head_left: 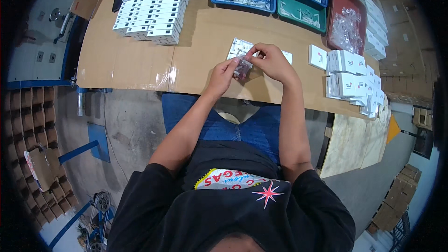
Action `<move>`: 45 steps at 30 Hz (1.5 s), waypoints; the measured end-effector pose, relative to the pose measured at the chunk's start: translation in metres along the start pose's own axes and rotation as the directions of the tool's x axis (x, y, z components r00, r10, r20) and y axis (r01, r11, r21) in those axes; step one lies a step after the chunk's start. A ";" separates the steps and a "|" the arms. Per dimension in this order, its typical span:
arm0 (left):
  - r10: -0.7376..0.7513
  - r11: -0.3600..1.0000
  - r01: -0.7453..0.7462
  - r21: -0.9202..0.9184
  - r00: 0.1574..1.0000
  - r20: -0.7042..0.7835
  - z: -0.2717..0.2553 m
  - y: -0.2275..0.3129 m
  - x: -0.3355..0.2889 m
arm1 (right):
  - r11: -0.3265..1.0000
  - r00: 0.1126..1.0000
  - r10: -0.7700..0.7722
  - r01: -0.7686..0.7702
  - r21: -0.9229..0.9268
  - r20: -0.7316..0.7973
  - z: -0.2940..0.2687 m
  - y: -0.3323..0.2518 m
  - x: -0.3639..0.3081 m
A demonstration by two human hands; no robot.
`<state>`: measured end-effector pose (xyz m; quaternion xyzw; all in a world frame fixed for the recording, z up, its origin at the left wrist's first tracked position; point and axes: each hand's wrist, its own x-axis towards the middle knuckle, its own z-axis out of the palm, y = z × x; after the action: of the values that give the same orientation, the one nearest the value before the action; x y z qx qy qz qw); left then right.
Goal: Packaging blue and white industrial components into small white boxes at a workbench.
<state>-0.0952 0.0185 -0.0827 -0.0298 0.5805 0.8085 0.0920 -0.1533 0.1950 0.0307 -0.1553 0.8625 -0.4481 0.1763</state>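
A small clear plastic bag (242, 70) with little pieces inside hangs between my two hands, just above the cardboard-covered table. My left hand (221, 78) pinches its left edge between thumb and fingers. My right hand (274, 65) has its fingertips pressed together at the bag's upper right edge. Right behind them lies a shallow white box (239, 47), open, with small pieces in it. My right hand partly covers that box, and another white piece (287, 57) shows beyond its knuckles.
Tall stacks of white boxes (154, 16) stand at the far left. Trays of small parts line the back: blue (219, 1), green (298, 22) and red with clear bags (335, 32). Flat white boxes (347, 77) pile up at the right edge. Cardboard (135, 65) covers the table.
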 end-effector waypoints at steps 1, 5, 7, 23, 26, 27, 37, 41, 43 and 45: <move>0.005 1.000 -0.005 0.009 1.000 -0.011 -0.001 -0.001 0.001 | 1.000 1.000 0.005 -0.005 0.001 -0.001 0.000 0.000 0.001; -0.015 1.000 0.015 -0.005 1.000 0.001 -0.003 -0.004 0.003 | 1.000 1.000 0.024 -0.024 -0.010 -0.001 0.002 0.003 0.003; -0.019 1.000 0.019 0.004 1.000 -0.001 -0.004 -0.005 0.003 | 1.000 1.000 0.006 -0.007 -0.021 -0.019 0.003 0.005 0.004; -0.028 0.997 0.034 -0.068 0.996 0.080 -0.002 0.003 0.002 | 0.995 0.999 0.047 -0.044 0.095 -0.026 0.005 0.013 0.007; -0.011 1.000 0.010 0.021 0.998 0.054 0.001 0.011 0.000 | 0.993 0.998 0.045 -0.039 0.112 -0.049 0.005 0.015 0.009; -0.006 1.000 0.005 0.022 0.999 0.054 0.001 0.009 0.000 | 0.994 0.998 0.035 -0.029 0.102 -0.058 0.004 0.016 0.008; -0.060 0.995 0.056 -0.079 0.997 -0.056 0.009 0.009 -0.005 | 0.993 0.983 0.071 -0.052 0.109 -0.171 -0.016 0.049 0.012; -0.035 0.990 0.028 -0.140 0.998 -0.051 0.006 0.008 -0.006 | 0.999 0.961 0.052 -0.052 0.005 -0.272 -0.032 0.059 0.036; -0.024 0.998 0.022 -0.059 0.999 -0.035 0.002 0.007 -0.006 | 0.998 0.942 0.022 -0.041 -0.050 -0.334 -0.043 0.066 0.053; 0.009 1.000 -0.009 0.020 1.000 -0.011 -0.004 -0.004 -0.004 | 0.995 0.924 -0.011 -0.029 -0.098 -0.383 -0.053 0.063 0.072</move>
<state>-0.0912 0.0153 -0.0869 -0.0306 0.5892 0.8029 0.0857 -0.2479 0.2363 -0.0049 -0.0695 0.9029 -0.4243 -0.0018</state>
